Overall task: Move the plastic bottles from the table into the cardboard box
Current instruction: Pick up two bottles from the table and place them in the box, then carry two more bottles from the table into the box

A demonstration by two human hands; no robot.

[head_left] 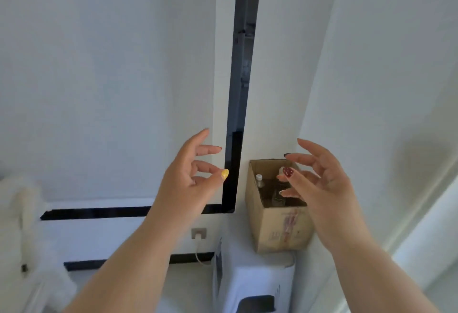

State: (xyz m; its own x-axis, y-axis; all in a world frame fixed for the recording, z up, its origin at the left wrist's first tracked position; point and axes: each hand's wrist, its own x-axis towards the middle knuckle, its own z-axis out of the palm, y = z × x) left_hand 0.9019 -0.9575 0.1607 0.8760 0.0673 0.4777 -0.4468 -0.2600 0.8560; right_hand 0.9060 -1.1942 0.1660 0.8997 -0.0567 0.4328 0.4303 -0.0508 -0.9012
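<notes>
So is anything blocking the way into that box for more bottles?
Nothing visible covers it. The box stands open-topped in the corner on a white stool, with bottles already inside. Both hands are empty: the left hand is beside it, and the right hand overlaps its opening in this view.

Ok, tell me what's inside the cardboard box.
The cardboard box holds clear plastic bottles; one white cap shows at the left. The right hand hangs empty in front and its fingers cover the right part, so a count isn't possible.
</notes>
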